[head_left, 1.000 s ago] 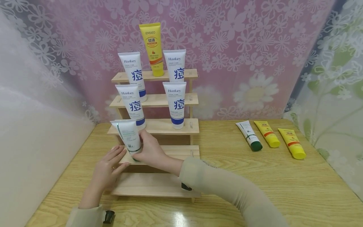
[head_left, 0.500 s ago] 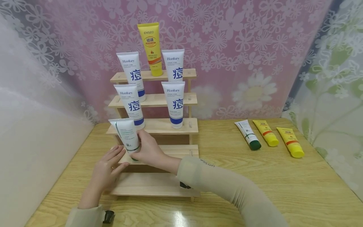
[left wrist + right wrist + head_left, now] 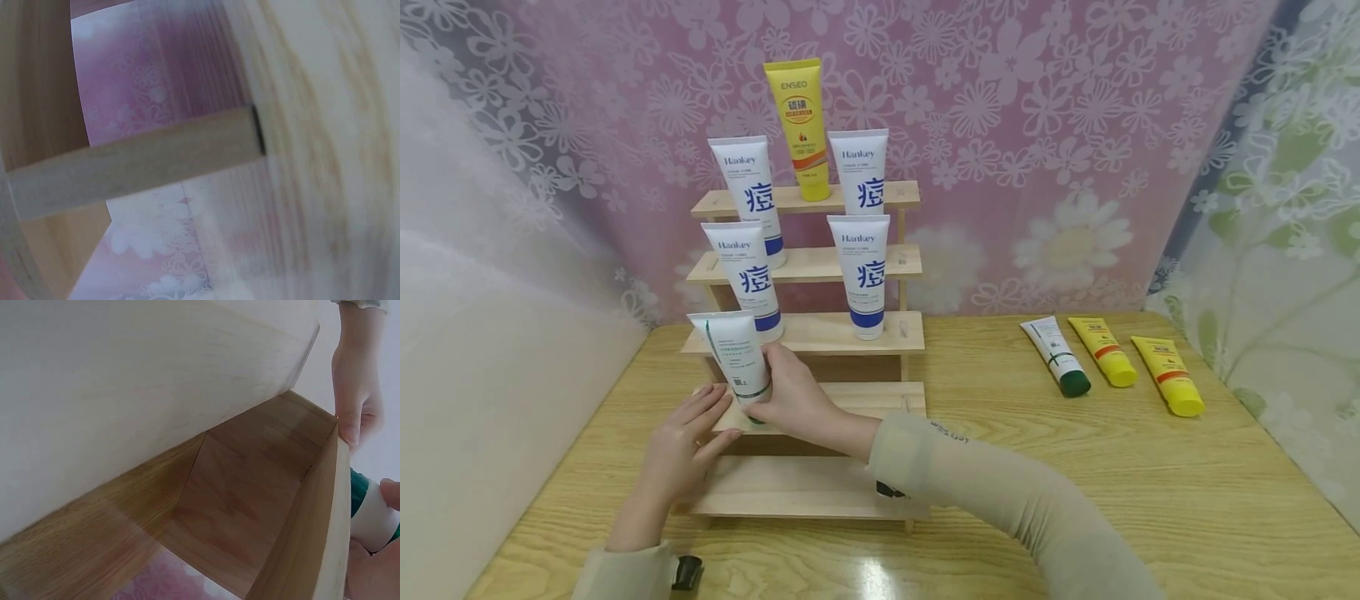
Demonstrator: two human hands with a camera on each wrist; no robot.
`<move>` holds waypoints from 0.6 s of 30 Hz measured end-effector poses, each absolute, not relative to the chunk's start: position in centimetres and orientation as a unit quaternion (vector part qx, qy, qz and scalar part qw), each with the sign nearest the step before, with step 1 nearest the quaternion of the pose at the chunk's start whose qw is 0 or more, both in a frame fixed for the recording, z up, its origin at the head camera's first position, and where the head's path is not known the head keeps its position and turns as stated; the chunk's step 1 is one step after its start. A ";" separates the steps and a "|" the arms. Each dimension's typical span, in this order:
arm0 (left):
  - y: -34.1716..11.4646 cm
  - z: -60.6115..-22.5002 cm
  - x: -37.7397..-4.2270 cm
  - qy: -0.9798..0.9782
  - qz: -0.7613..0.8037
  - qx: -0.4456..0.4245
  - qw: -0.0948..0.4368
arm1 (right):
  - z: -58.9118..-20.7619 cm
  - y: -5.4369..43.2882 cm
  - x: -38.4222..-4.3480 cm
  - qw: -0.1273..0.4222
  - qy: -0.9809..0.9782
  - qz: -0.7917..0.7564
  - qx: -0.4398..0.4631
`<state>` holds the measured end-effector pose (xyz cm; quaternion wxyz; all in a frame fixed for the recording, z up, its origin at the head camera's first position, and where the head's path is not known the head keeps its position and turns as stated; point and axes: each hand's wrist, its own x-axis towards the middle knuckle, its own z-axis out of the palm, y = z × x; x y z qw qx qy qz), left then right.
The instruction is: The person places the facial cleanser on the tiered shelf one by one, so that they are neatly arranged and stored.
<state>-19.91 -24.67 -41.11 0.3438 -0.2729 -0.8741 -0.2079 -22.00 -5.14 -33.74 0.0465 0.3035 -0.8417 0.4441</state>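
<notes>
My right hand holds a white squeeze tube with green print, cap down, at the left end of the second-lowest tier of a wooden display rack. The tube leans slightly left. Its green cap and white lower end show in the right wrist view; the fingers behind it are mostly hidden. At that tier's left corner, my left hand grips the board, fingers on top and thumb at the front edge. Rack boards fill the left wrist view, where no hand shows.
White-and-blue tubes stand on the upper tiers, with a yellow tube at the top. To the right, another white tube with a green cap and two yellow tubes lie on the wooden table.
The head view has shifted very slightly. Both hands stay in place, and the held tube hardly moves on its tier.
</notes>
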 end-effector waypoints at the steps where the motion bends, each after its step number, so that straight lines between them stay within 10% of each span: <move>1: -24.7 -41.1 -19.9 -0.874 -0.208 -0.272 0.344 | -33.7 -5.1 -22.0 0.047 -0.842 0.444 0.304; 18: -24.6 -41.1 -19.8 -0.880 -0.211 -0.262 0.335 | -33.1 -3.4 -21.5 -0.005 -0.843 0.448 0.298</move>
